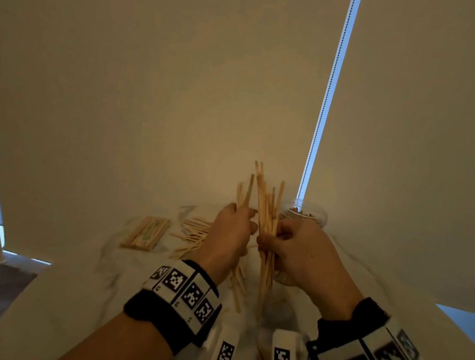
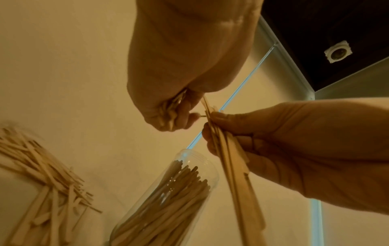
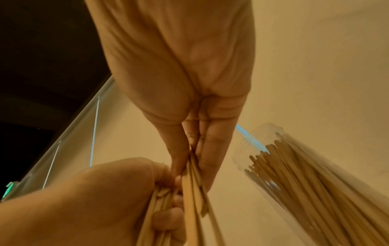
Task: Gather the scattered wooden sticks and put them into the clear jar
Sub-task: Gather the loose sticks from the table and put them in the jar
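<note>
Both hands are raised above the table, close together. My left hand [image 1: 239, 226] grips a few thin wooden sticks [image 1: 244, 194] that point upward. My right hand [image 1: 275, 235] pinches a larger bundle of sticks [image 1: 267, 211] between thumb and fingers, its lower ends hanging below the hand. The clear jar [image 1: 306, 214] stands just behind my right hand and holds many upright sticks [image 2: 168, 199]. In the right wrist view the jar [image 3: 263, 133] is to the right of the bundle [image 3: 192, 199]. Loose sticks [image 1: 195, 232] lie scattered on the table to the left of my left hand.
A flat packet of sticks [image 1: 146, 232] lies at the far left of the white marbled table [image 1: 76, 294]. A pale roller blind [image 1: 183, 80] with a bead chain [image 1: 326, 101] hangs right behind the table. More loose sticks [image 2: 42, 179] are piled beside the jar.
</note>
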Motion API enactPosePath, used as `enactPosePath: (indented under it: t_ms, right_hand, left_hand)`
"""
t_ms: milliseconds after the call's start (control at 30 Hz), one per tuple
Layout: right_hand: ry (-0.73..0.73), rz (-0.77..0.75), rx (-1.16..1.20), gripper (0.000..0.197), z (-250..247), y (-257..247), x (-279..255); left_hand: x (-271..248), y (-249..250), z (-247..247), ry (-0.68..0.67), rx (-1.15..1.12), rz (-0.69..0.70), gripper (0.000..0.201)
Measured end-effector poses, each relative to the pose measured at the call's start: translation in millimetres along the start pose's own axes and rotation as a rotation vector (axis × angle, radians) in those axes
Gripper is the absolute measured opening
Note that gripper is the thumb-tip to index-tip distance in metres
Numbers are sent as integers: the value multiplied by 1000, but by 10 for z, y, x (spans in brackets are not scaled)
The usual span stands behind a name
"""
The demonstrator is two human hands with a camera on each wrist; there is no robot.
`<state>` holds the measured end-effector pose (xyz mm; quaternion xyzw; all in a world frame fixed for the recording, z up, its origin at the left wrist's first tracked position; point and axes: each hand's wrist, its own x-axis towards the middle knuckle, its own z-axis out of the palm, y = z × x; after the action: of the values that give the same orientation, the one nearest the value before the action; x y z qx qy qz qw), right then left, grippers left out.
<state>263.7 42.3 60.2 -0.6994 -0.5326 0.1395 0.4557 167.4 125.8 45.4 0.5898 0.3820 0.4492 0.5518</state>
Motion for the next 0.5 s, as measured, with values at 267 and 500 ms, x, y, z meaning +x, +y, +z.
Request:
enactPosePath:
  t_ms: [267,500]
  right_hand:
    - [20,38,44,4,-266,83,35]
    - [33,-20,47,8,-173,40,16]
  left_hand:
    - [150,-7,-67,141,86,238,24]
    - [-62,31,97,-233,-34,178,32]
